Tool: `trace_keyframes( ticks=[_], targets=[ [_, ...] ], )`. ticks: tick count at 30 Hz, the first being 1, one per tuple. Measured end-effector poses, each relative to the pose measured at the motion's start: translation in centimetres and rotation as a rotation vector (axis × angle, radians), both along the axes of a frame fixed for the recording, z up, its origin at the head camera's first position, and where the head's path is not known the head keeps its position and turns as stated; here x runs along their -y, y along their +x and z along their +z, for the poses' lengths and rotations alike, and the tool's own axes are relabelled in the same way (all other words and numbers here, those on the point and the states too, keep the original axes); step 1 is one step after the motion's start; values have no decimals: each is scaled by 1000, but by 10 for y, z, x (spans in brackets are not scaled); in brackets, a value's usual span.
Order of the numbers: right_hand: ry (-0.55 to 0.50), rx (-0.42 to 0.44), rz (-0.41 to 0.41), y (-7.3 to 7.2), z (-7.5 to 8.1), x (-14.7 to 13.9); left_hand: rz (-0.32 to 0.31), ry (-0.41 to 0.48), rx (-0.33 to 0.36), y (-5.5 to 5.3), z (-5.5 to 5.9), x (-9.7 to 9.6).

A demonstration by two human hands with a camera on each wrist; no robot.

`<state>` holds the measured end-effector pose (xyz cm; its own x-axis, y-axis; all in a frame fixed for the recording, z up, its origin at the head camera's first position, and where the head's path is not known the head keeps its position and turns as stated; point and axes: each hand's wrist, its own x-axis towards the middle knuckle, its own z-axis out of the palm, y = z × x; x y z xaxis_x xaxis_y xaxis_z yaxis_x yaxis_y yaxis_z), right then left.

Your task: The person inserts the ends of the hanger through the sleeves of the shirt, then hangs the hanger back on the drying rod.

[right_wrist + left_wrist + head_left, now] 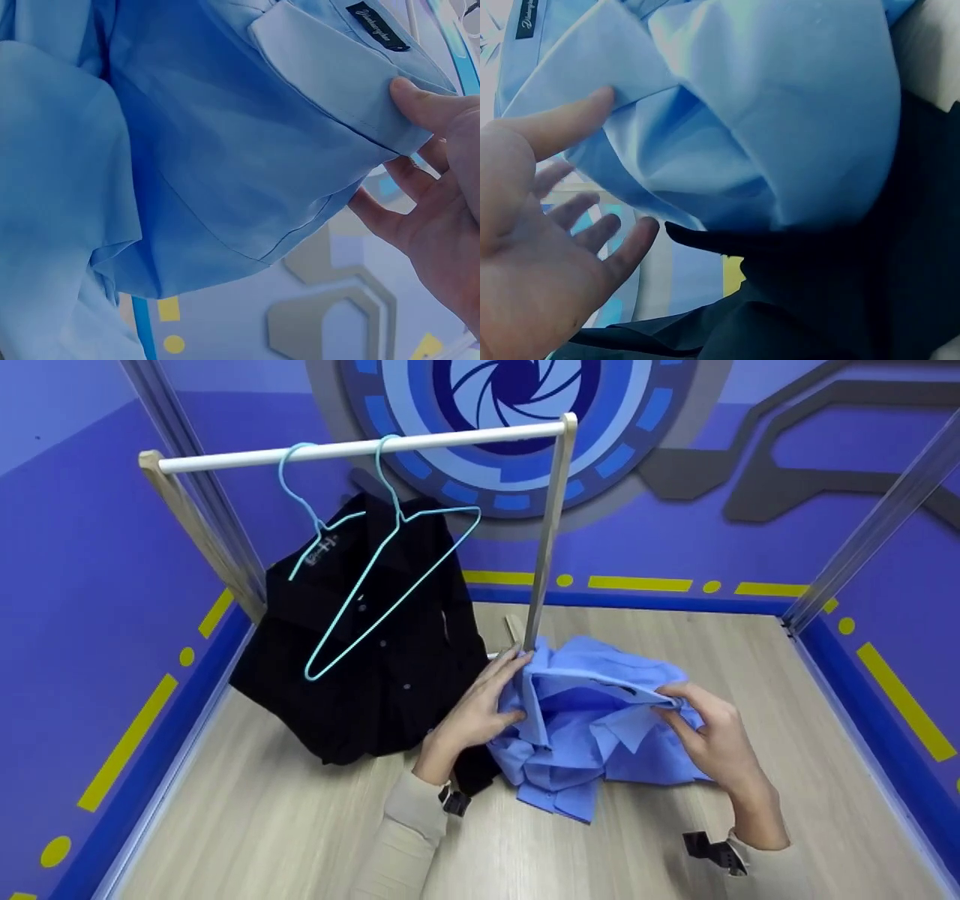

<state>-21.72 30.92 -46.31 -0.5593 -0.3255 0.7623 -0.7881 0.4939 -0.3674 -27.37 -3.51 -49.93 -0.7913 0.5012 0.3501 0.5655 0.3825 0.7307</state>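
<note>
A light blue shirt point(570, 735) lies bunched near the foot of the rack, its collar raised and spread. At the collar's right end, my right hand point(720, 735) pinches the cloth; in the right wrist view its thumb lies on the collar point(337, 82), fingers behind. A dark label point(379, 28) shows inside the neck. My left hand point(480, 705) is at the collar's left side. In the left wrist view its thumb touches the collar edge, while the other fingers point(634, 247) are extended and spread beyond the cloth.
Left of the blue shirt, a black shirt point(360, 660) hangs on a light blue hanger point(319, 536). A bare hanger point(405, 592) hangs before it on the white rail point(450, 439). The rack's wooden post point(551, 532) rises behind the collar. Blue panels enclose the wooden surface point(750, 682).
</note>
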Motion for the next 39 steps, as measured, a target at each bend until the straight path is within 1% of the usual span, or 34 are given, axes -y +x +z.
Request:
trace_keyframes(
  ticks=[3, 5, 7, 11, 14, 17, 19, 21, 24, 27, 31, 34, 36, 39],
  targets=[
    [13, -13, 12, 1, 2, 1, -28, -20, 12, -3, 1, 1],
    [20, -19, 15, 1, 2, 2, -18, -21, 6, -4, 1, 2],
    [18, -21, 20, 1, 3, 3, 6, -2, -12, -6, 1, 2],
    [8, -19, 23, 0, 2, 4, 47, 93, -59, -8, 0, 3],
    [0, -14, 13, 0, 1, 3, 43, 171, -101, -10, -2, 4],
    [-2, -6, 0, -1, -1, 3, 42, 213, -142, -10, -3, 6],
    [1, 0, -14, -1, -2, 4, 67, 222, -168, -10, -4, 8],
    [1, 14, -28, -1, -1, 6, 94, 234, -176, -9, -3, 10],
    [2, 29, -43, 0, 2, 10, 136, 261, -176, -8, -1, 12],
    [5, 44, -48, -1, 3, 13, 160, 296, -178, -7, 2, 15],
    [9, 34, -31, -5, -1, 15, 193, 313, -197, -5, 5, 18],
    [5, 25, -7, -7, -4, 16, 207, 304, -232, -3, 7, 21],
    [8, 33, -7, -8, -5, 17, 206, 291, -266, -2, 9, 22],
    [7, 73, -16, -7, -5, 18, 185, 277, -321, 0, 13, 24]
  ],
)
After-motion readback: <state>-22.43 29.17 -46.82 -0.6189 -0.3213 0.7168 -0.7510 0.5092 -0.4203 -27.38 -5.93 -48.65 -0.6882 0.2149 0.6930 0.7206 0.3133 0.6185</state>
